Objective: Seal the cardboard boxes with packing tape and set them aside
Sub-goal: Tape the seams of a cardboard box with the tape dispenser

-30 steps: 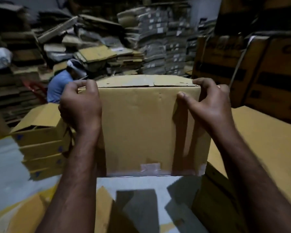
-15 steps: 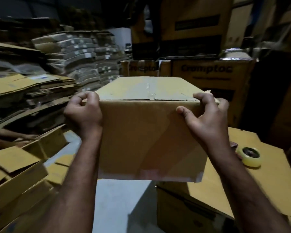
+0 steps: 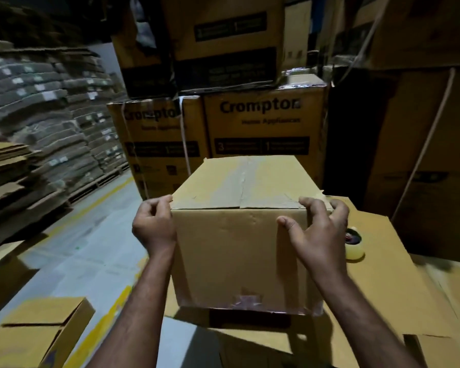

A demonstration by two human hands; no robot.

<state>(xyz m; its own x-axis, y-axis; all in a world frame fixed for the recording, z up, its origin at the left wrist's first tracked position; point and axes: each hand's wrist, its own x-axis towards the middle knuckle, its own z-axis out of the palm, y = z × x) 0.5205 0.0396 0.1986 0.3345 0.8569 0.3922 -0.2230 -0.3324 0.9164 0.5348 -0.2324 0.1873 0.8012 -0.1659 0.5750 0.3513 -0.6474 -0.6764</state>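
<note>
Gripping box (image 3: 239, 251) | left hand (image 3: 154, 229), right hand (image 3: 319, 235) | fingers (image 3: 307, 201) over top edge

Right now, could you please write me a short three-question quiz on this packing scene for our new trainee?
1. True or false: both hands grip the plain cardboard box at its top corners.
2. Where does the tape roll lie? A) on top of the held box B) on the flat cardboard to the right of the box C) on the floor
3. Fill in: the brand printed on the stacked boxes behind reads ____.

Key
1. True: the left hand holds the top left corner, the right hand the top right, and the box is taped along its top seam.
2. B
3. Crompton
</note>
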